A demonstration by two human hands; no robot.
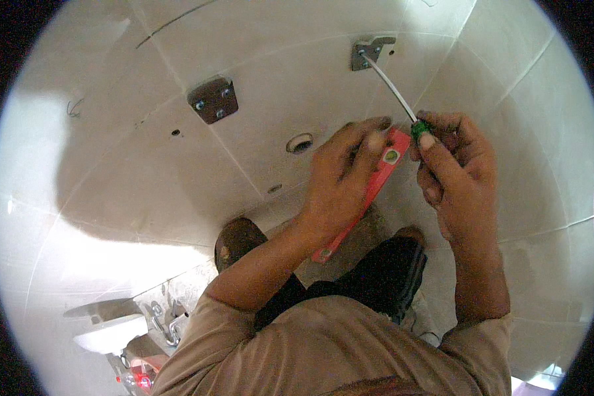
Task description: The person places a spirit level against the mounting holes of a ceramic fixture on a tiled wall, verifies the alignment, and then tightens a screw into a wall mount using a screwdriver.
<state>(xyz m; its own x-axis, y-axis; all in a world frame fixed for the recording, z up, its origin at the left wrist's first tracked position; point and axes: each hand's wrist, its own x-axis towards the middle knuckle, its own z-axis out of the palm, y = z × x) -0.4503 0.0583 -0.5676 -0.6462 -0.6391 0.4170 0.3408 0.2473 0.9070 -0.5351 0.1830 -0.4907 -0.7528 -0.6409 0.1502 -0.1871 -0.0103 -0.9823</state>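
Note:
My right hand (465,165) is closed round the green handle of a screwdriver (394,88). The long metal shaft slants up and left, its tip at a screw on a small dark metal bracket (358,63) on the tiled wall. In my left hand (340,175) is a red spirit level (377,182), tilted, its upper end close to the screwdriver handle. The left fingers wrap partly over it, and small vials show near both ends. Further left on the wall sits a second dark bracket (213,111), with several screw heads in its face.
Between and below the brackets, a round pipe opening (299,143) and a smaller hole (274,189) pierce the wall. Another small hole (175,132) lies beneath the left bracket. My legs are bent below. A white basin (112,335) and metal taps (171,323) stand at lower left.

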